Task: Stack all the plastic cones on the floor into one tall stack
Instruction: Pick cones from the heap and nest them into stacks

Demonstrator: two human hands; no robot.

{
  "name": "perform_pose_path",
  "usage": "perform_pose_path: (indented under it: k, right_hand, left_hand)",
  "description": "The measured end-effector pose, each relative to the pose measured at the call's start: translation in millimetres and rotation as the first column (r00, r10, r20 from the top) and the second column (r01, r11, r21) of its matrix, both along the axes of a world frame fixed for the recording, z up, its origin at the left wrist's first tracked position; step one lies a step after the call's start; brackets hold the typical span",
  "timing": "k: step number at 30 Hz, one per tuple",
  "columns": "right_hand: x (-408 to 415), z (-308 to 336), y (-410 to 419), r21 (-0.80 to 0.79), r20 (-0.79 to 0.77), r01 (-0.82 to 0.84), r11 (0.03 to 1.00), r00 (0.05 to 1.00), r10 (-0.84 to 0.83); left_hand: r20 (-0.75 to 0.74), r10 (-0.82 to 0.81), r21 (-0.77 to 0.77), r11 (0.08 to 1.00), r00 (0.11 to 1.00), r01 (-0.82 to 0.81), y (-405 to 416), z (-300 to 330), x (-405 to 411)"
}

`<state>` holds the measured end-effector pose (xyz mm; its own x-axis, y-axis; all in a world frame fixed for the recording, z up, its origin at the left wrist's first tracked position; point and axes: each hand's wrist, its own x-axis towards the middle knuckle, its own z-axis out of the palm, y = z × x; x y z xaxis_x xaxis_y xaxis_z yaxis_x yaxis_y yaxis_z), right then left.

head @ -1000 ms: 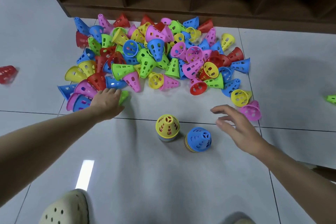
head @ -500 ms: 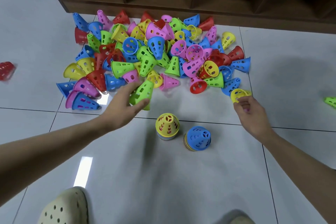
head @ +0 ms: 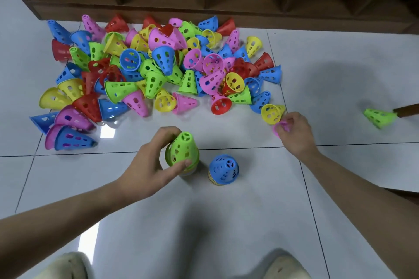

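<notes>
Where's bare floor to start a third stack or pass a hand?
Free: the tiles nearest the camera, between the blue-topped stack and the shoes; also the floor between the cone pile and the lone green cone. Crowded: the pile itself, and around both stacks, where the left hand holds a green cone.

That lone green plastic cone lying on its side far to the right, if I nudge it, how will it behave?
The green perforated plastic cone lies on its side on the glossy tiled floor, so a nudge would probably make it roll in a curve around its narrow end, or skid. Thin walls full of holes suggest that it is very light. It looks stiff enough to keep its shape when gripped.
</notes>
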<state>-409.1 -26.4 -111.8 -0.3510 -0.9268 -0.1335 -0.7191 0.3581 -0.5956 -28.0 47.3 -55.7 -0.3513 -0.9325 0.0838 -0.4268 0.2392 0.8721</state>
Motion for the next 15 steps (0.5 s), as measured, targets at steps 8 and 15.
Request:
perform_pose_path:
  k: [8, 15]
  right_hand:
    - [-22.6, -22.7, -1.9, 0.087, -0.100, -0.020, 0.996, 0.995, 0.029]
    - [-22.4, -23.5, -9.1, 0.185, -0.204, 0.099, 0.978, 0.977, -0.060]
  left_hand:
    - [0.076, -0.050, 0.075, 0.996, 0.996, 0.044, -2.3, -29.3, 2.0]
    - [0.125, -0.071, 0.128, 0.990, 0.990, 0.055, -6.5, -40.6, -1.8]
